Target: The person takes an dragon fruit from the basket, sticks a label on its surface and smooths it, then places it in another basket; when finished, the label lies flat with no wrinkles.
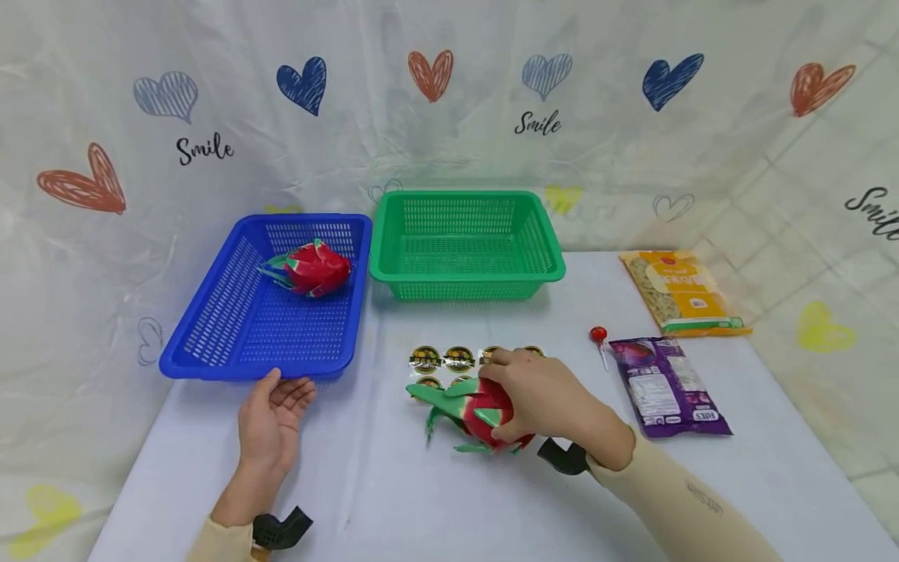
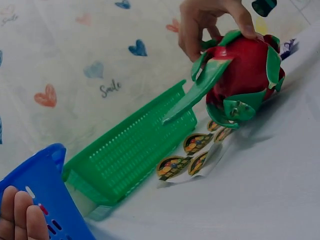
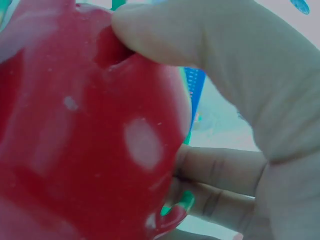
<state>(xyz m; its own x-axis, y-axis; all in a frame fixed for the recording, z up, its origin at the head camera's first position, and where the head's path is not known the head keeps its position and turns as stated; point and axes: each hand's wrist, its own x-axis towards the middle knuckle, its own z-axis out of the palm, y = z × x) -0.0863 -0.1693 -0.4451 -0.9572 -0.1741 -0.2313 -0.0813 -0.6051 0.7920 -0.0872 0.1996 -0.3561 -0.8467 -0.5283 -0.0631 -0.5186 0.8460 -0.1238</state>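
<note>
My right hand [image 1: 537, 394] grips a red dragon fruit [image 1: 485, 410] with green scales, thumb on the near side and fingers over the far side. Its long green tip points left, over a sheet of round stickers [image 1: 459, 358]. In the right wrist view the red skin [image 3: 95, 145] fills much of the picture between thumb and fingers. At the front rim of the blue basket [image 1: 256, 373], my left hand [image 1: 270, 425] lies palm up with relaxed fingers, its thumb right at the rim. Inside that basket lies another dragon fruit [image 1: 318, 269].
A green basket [image 1: 467, 277] stands right of the blue one, against the heart-printed backdrop [image 1: 463, 148]. On the table's right side lie a red lollipop [image 1: 598, 335], a purple packet [image 1: 667, 390] and an orange packet [image 1: 681, 293].
</note>
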